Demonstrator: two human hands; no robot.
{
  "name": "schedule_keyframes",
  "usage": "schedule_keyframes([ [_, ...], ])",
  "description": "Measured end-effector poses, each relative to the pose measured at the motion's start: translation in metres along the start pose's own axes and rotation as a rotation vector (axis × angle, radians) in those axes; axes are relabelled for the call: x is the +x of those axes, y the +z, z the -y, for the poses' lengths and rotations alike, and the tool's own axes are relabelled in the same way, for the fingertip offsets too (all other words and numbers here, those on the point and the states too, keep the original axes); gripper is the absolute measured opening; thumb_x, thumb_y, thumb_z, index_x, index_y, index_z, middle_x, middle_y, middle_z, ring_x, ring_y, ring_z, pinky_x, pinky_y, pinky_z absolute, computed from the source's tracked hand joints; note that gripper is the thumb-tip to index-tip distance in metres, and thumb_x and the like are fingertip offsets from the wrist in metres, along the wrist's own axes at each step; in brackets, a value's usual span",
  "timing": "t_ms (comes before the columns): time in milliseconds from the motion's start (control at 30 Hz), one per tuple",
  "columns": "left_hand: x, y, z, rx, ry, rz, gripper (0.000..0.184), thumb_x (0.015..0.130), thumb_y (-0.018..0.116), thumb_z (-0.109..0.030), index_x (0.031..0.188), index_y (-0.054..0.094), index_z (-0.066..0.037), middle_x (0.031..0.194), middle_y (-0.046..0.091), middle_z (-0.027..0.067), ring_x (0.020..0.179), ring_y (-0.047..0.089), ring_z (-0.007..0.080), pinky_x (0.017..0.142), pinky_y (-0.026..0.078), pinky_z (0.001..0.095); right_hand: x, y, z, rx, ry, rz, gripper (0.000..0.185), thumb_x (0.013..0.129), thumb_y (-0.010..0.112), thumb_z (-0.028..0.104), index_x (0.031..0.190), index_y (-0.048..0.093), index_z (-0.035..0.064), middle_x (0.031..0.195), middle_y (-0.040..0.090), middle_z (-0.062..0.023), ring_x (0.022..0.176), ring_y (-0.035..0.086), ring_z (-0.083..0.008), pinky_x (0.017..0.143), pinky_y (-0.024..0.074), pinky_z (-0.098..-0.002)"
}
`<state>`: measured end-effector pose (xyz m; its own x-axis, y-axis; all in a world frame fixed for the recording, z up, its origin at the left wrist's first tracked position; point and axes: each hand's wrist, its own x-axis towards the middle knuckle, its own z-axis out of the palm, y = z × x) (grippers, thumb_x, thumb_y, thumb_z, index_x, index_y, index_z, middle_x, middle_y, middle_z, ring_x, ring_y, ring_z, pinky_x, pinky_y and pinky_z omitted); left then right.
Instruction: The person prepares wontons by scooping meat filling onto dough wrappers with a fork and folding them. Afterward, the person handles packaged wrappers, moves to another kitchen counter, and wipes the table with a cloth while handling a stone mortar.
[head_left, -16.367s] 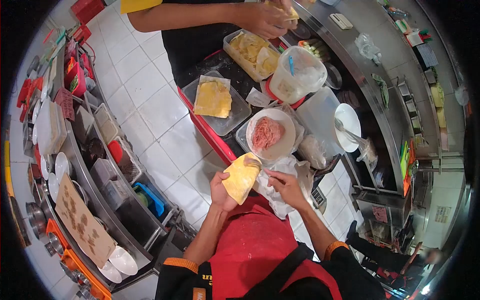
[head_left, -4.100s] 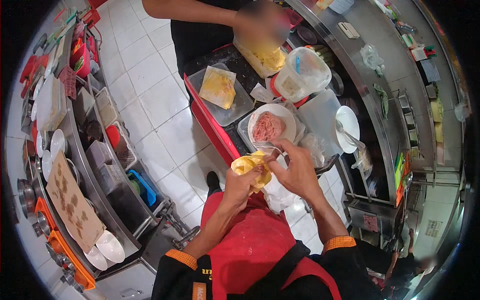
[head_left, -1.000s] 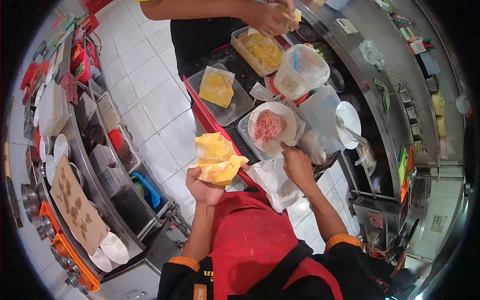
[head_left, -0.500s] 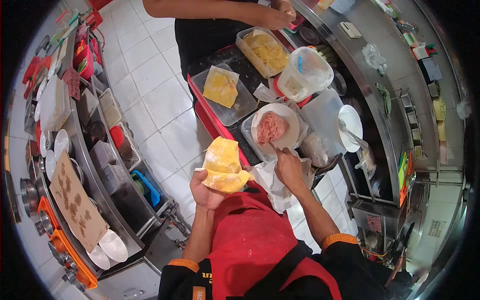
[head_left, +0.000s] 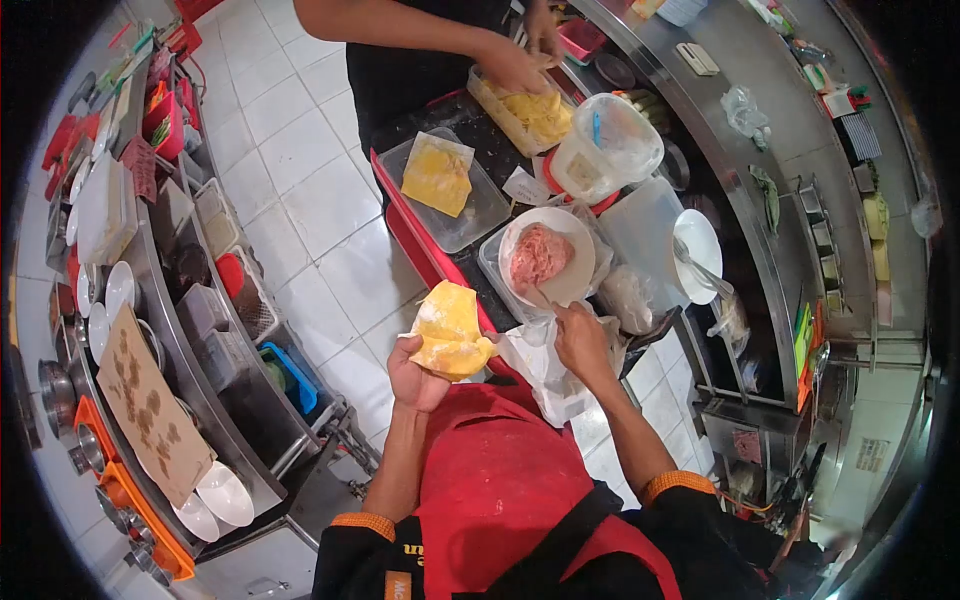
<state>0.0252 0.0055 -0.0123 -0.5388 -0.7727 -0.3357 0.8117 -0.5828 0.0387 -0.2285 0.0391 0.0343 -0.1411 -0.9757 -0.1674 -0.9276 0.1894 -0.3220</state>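
Note:
My left hand (head_left: pixel 418 378) is closed on floury yellow dough wrappers (head_left: pixel 450 325), held over the apron in front of the table. Gripped in my right hand (head_left: pixel 585 340) is a slim utensil (head_left: pixel 538 297), its tip reaching into a white bowl (head_left: pixel 580 277) beside pink minced meat (head_left: pixel 541 255). Its exact kind is hard to make out. More yellow wrappers (head_left: pixel 437 180) lie on a clear plastic lid or tray (head_left: pixel 482 218) beyond my left hand. Crumpled white paper (head_left: pixel 540 370) sits below my right hand.
A co-worker's hand (head_left: pixel 515 68) is at a tub of yellow wrappers (head_left: pixel 530 118) across the table. Nearby are a clear plastic container (head_left: pixel 607 150) and a white plate with a spoon (head_left: pixel 700 245). Steel shelving (head_left: pixel 165 250) stands left, a steel counter (head_left: pixel 690 110) right.
The co-worker's hand has come down to the wrapper tub. The wrappers in my left hand have shifted slightly, their lower fold less spread. My right hand stays at the bowl with the utensil.

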Motion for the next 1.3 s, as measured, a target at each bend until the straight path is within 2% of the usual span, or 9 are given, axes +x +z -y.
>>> schedule_keyframes([
  [267, 0.002, 0.005, 0.007, -0.003, -0.072, 0.058, 0.066, 0.082, 0.050, -0.027, 0.138, 0.034, 0.003, 0.138, 0.044, 0.0224, 0.126, 0.045, 0.0382, 0.109, 0.032, 0.0494, -0.018, -0.020, -0.009, 0.150, 0.024, 0.034, 0.031, 0.082, 0.053, 0.004, 0.110, 0.067, 0.0048, 0.085, 0.060, -0.0215, 0.078, 0.060, -0.0404, 0.069, 0.0479, -0.0444],
  [433, 0.005, 0.004, 0.014, -0.049, -0.166, 0.107, 0.067, 0.082, 0.049, -0.027, 0.139, 0.032, 0.004, 0.140, 0.042, 0.0226, 0.128, 0.043, 0.0383, 0.110, 0.030, 0.0496, -0.020, -0.044, 0.017, 0.565, 0.097, 0.084, 0.025, 0.086, 0.062, 0.014, 0.109, 0.068, 0.0060, 0.082, 0.063, -0.0163, 0.074, 0.061, -0.0273, 0.069, 0.0473, -0.0337],
  [500, 0.005, 0.010, 0.020, -0.068, -0.209, 0.116, 0.068, 0.083, 0.048, -0.028, 0.140, 0.032, 0.005, 0.141, 0.041, 0.0225, 0.128, 0.042, 0.0384, 0.110, 0.029, 0.0500, -0.022, -0.039, 0.024, 0.709, -0.035, 0.046, 0.026, 0.086, 0.064, 0.010, 0.110, 0.067, 0.0026, 0.079, 0.061, -0.0082, 0.070, 0.054, -0.0133, 0.065, 0.0429, -0.0267],
  [767, -0.005, 0.019, 0.019, -0.093, -0.175, 0.102, 0.068, 0.082, 0.047, -0.029, 0.140, 0.033, 0.004, 0.140, 0.042, 0.0223, 0.128, 0.043, 0.0394, 0.110, 0.030, 0.0510, -0.028, -0.039, 0.015, 0.611, -0.075, -0.015, 0.022, 0.086, 0.065, 0.010, 0.105, 0.069, -0.0004, 0.082, 0.065, -0.0064, 0.072, 0.057, -0.0138, 0.066, 0.0450, -0.0267],
  [867, -0.008, 0.025, 0.018, -0.105, -0.215, 0.149, 0.068, 0.081, 0.047, -0.027, 0.140, 0.033, 0.003, 0.140, 0.042, 0.0217, 0.127, 0.044, 0.0388, 0.110, 0.030, 0.0511, -0.020, -0.043, 0.014, 0.936, 0.062, -0.033, 0.026, 0.088, 0.064, 0.014, 0.111, 0.067, 0.0027, 0.075, 0.061, -0.0006, 0.065, 0.053, -0.0090, 0.059, 0.0418, -0.0247],
  [967, -0.006, 0.030, 0.023, -0.102, -0.306, 0.216, 0.068, 0.081, 0.047, -0.026, 0.141, 0.032, 0.001, 0.142, 0.041, 0.0209, 0.129, 0.043, 0.0376, 0.110, 0.029, 0.0507, 0.004, -0.064, 0.039, 1.273, 0.418, 0.381, 0.031, 0.088, 0.067, 0.022, 0.115, 0.064, 0.0061, 0.064, 0.042, 0.0086, 0.052, 0.034, -0.0015, 0.045, 0.0249, -0.0205],
  [1200, -0.007, 0.056, 0.028, -0.044, -0.309, 0.190, 0.070, 0.083, 0.046, -0.026, 0.145, 0.025, 0.000, 0.147, 0.032, 0.0201, 0.134, 0.037, 0.0350, 0.112, 0.028, 0.0476, -0.013, -0.055, 0.060, 0.745, 0.120, -0.041, 0.018, 0.083, 0.071, 0.016, 0.095, 0.067, 0.0035, 0.065, 0.055, 0.0047, 0.056, 0.047, -0.0041, 0.050, 0.0392, -0.0249],
  [1267, -0.005, 0.066, 0.030, -0.046, -0.289, 0.226, 0.070, 0.084, 0.046, -0.026, 0.145, 0.024, 0.000, 0.148, 0.031, 0.0203, 0.134, 0.037, 0.0346, 0.112, 0.028, 0.0472, -0.021, -0.048, 0.062, 0.508, -0.238, -0.156, 0.014, 0.081, 0.068, 0.009, 0.093, 0.067, 0.0019, 0.074, 0.067, -0.0014, 0.064, 0.060, -0.0083, 0.057, 0.0466, -0.0283],
  [1300, -0.004, 0.069, 0.030, -0.046, -0.270, 0.262, 0.070, 0.084, 0.046, -0.026, 0.145, 0.024, 0.000, 0.148, 0.030, 0.0206, 0.134, 0.037, 0.0342, 0.112, 0.028, 0.0469, -0.022, -0.061, 0.068, 0.431, -0.163, 0.074, 0.016, 0.080, 0.067, 0.006, 0.095, 0.068, 0.0016, 0.085, 0.071, -0.0071, 0.077, 0.066, -0.0136, 0.065, 0.0495, -0.0302],
])
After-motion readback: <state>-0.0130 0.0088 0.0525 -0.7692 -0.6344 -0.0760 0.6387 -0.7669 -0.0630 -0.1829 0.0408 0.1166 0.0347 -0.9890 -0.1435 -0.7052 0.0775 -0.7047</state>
